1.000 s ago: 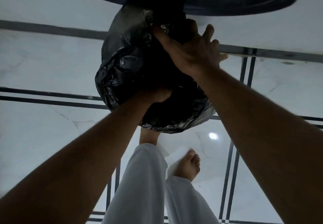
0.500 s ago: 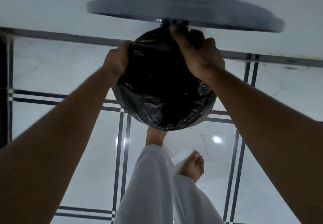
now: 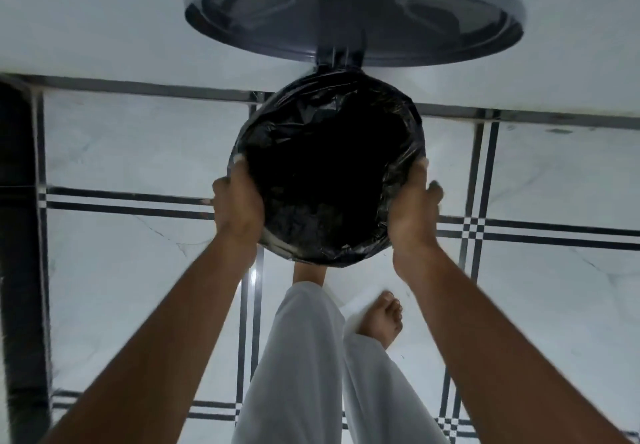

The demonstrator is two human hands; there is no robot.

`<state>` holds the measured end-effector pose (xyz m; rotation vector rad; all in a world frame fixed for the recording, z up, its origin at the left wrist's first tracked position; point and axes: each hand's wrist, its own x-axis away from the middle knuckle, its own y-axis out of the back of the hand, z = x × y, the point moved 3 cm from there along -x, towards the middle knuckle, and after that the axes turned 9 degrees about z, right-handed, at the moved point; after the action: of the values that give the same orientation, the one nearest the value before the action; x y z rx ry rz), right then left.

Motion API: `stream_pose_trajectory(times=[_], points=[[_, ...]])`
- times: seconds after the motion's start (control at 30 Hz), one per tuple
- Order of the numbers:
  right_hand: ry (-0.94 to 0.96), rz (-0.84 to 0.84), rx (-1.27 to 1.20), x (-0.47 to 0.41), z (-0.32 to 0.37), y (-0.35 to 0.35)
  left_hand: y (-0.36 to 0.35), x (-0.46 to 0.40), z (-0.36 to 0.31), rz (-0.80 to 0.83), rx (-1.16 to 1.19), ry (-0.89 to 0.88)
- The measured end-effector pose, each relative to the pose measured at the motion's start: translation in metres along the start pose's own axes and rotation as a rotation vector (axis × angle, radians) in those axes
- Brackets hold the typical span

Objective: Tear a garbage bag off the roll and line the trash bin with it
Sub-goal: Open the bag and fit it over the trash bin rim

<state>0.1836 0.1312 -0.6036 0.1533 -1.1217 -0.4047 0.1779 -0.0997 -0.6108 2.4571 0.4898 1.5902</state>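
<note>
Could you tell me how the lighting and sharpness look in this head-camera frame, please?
Head view: dim, bluish light; the garbage bag's inside is featureless black; a small glare spot sits on the floor tile; wide-angle stretch enlarges the forearms; slight blur softens the left hand and right hand.

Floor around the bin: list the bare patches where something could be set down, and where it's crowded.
Bare tile lies left of the left hand, out to the dark vertical edge, and right of the right hand. It is crowded in the middle: both hands grip the garbage bag stretched over the trash bin's rim, the raised lid stands behind, and the feet are just in front.
</note>
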Motion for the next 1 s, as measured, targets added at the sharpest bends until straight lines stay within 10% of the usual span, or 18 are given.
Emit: stream_pose_trajectory(times=[0.17,0.7,0.87,1.0], points=[[-0.199,0.243,-0.278,-0.006,-0.017,-0.011,-0.008,-0.012,-0.014,0.254,0.352,0.057],[-0.278,0.109,-0.253,-0.077,0.025,0.017,0.009,-0.093,-0.071,0.418,-0.217,0.211],[0.171,-0.372,-0.082,-0.057,0.062,0.031,0.002,-0.081,-0.109,-0.188,-0.276,-0.265],[0.705,-0.125,0.243,-0.022,0.069,0.003,-0.029,-0.031,-0.109,-0.113,-0.451,-0.607]])
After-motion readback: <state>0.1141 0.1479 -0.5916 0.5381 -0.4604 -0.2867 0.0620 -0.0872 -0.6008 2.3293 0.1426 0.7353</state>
